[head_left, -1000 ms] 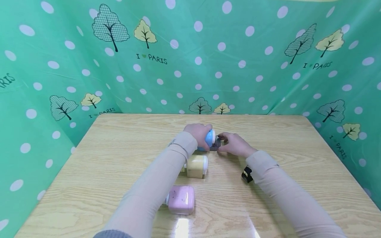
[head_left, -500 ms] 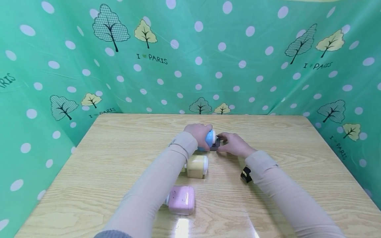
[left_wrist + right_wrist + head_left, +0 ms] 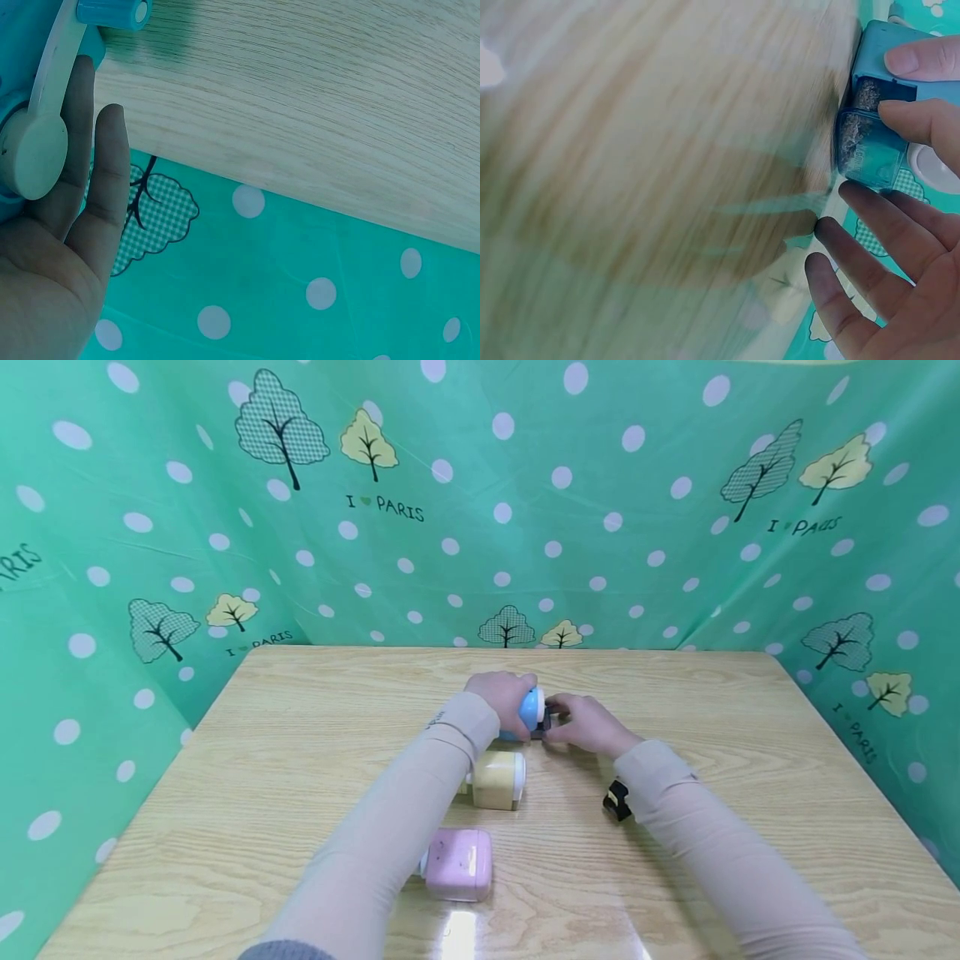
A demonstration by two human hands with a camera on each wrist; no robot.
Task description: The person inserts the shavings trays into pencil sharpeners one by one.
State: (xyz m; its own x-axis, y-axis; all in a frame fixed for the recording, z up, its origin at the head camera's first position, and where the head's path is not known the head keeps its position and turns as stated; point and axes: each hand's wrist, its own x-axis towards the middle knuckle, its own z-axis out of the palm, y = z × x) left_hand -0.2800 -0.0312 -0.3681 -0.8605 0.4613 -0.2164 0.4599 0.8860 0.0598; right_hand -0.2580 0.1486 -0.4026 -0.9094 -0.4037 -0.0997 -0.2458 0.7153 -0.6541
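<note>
A blue hand-crank pencil sharpener [image 3: 530, 707] lies near the back of the table, its white crank arm [image 3: 54, 90] showing in the left wrist view. My left hand [image 3: 501, 695] grips the body from above, the thumb on its side in the right wrist view. My right hand [image 3: 588, 724] pinches the clear shavings drawer [image 3: 871, 154] between thumb and fingers. That drawer sits partly out of the sharpener, with dark shavings inside. Much of the body is hidden under the left hand.
On the wooden table [image 3: 712, 710], a yellow sharpener [image 3: 495, 781] and a pink sharpener [image 3: 457, 864] lie nearer the front, partly behind the left sleeve. A small black device [image 3: 617, 801] is at the right sleeve. Green polka-dot cloth [image 3: 480, 527] hangs behind and beside the table.
My right hand has shifted slightly left, and less of the drawer shows between it and the sharpener. The left hand has kept its grip in the same place.
</note>
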